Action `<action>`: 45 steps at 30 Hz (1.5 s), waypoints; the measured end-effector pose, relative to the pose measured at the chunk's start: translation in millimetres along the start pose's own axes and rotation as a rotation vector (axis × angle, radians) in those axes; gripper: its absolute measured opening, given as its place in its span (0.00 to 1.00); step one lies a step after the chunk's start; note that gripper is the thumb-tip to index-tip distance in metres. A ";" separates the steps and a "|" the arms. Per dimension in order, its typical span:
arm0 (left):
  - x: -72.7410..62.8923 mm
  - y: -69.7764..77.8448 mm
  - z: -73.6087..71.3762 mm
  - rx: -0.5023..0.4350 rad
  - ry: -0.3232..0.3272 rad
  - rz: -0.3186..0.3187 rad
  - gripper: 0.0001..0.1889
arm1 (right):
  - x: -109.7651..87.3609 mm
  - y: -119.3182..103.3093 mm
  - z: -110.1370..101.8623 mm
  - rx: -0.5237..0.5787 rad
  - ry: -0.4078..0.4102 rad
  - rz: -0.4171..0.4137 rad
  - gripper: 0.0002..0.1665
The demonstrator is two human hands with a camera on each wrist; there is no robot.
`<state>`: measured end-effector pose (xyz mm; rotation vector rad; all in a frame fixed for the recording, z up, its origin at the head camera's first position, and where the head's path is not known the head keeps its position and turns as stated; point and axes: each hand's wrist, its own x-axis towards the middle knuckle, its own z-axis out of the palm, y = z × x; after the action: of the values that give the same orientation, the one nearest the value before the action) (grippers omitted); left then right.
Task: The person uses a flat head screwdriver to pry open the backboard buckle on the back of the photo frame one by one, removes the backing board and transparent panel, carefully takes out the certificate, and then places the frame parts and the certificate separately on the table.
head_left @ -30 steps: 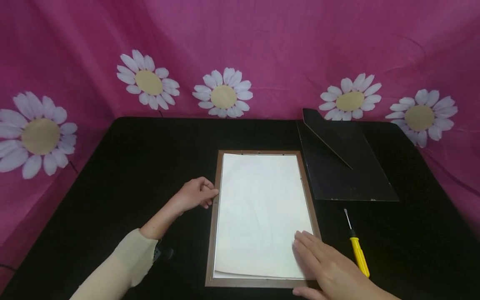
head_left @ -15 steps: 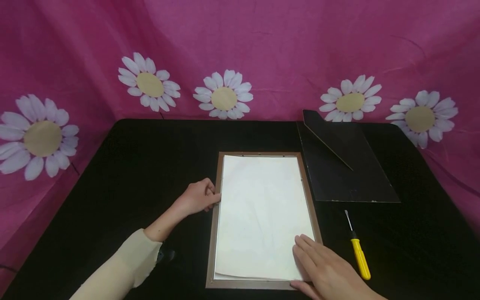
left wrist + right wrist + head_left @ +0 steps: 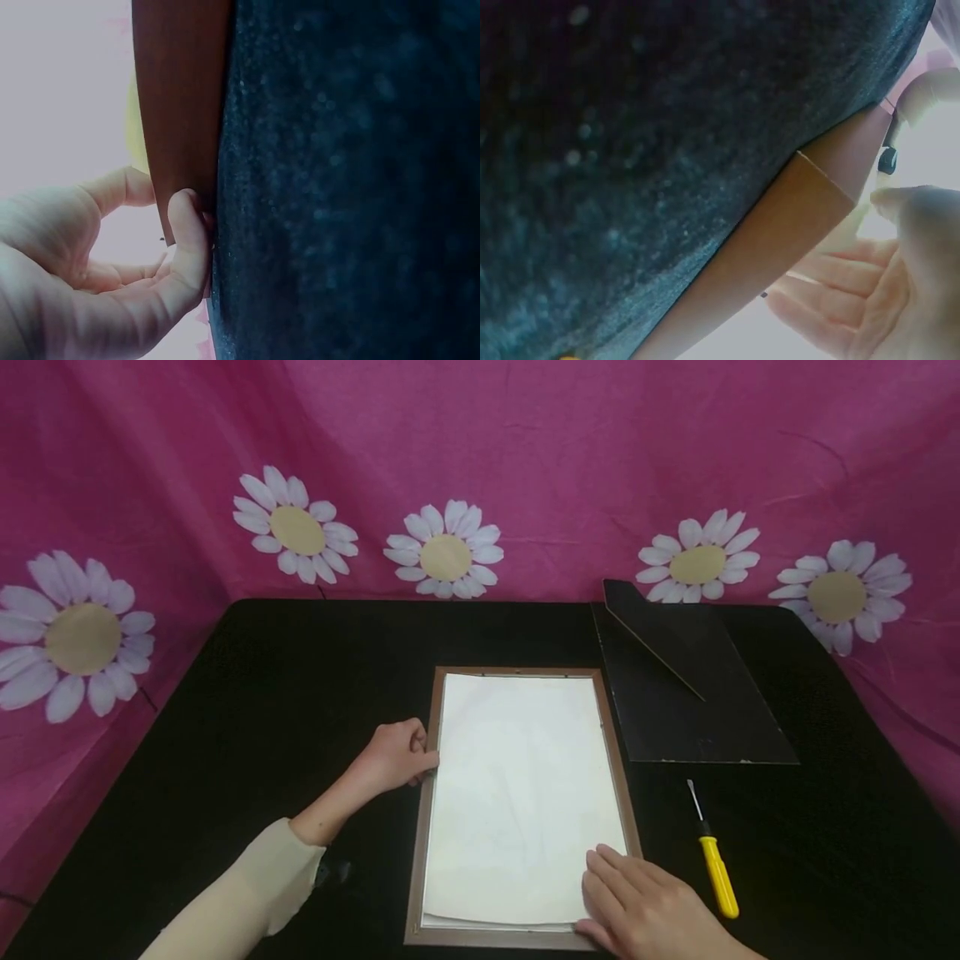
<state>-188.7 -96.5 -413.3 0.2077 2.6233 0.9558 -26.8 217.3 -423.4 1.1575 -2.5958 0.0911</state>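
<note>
A brown picture frame (image 3: 420, 852) lies face down on the black-covered table, a white sheet of paper (image 3: 525, 793) inside it. The sheet's near edge lifts slightly. My left hand (image 3: 397, 756) pinches the frame's left side, thumb on top and fingers curled against the outer edge; the left wrist view shows the fingers (image 3: 191, 240) at the brown side. My right hand (image 3: 645, 897) rests at the near right corner, its straight fingers over the paper and frame edge, thumb at the near side. In the right wrist view the fingers (image 3: 825, 292) extend above the frame corner.
Right of the frame lies a black backing board (image 3: 697, 718) with its stand leg (image 3: 652, 639) raised. A screwdriver (image 3: 716, 872) with a yellow handle lies nearer, beside my right hand. A pink curtain (image 3: 562, 460) with daisies hangs behind the table.
The frame and paper have shifted slightly toward me and left. My right hand has moved a little nearer with them. My left thumb has come further onto the frame's edge.
</note>
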 end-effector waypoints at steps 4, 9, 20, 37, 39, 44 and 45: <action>-4.0 0.9 0.2 0.003 0.002 -0.003 0.07 | 0.8 -1.9 -0.8 0.025 0.027 -0.061 0.12; -9.6 3.4 1.6 0.009 -0.006 -0.003 0.07 | -0.9 -5.1 -0.2 -0.010 0.049 -0.176 0.16; -16.0 4.5 2.1 0.018 -0.014 -0.017 0.09 | -1.0 -10.8 -0.7 -0.043 0.107 -0.238 0.33; -18.5 -4.2 -1.9 -0.033 -0.096 -0.003 0.10 | -7.8 3.2 -45.2 0.151 0.181 0.102 0.25; -17.3 -5.2 -2.4 -0.039 -0.090 0.007 0.12 | -6.6 6.4 -50.5 0.109 0.235 0.093 0.19; -15.6 -0.2 -2.9 -0.040 0.139 0.163 0.29 | -3.2 15.4 -57.6 0.032 0.417 0.033 0.24; -15.7 1.9 -3.4 -0.033 0.208 0.216 0.31 | -2.7 16.6 -59.3 0.030 0.439 0.035 0.24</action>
<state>-175.3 -101.0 -405.4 0.4117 2.8136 1.1472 -22.9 240.9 -366.7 0.9718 -2.2313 0.3508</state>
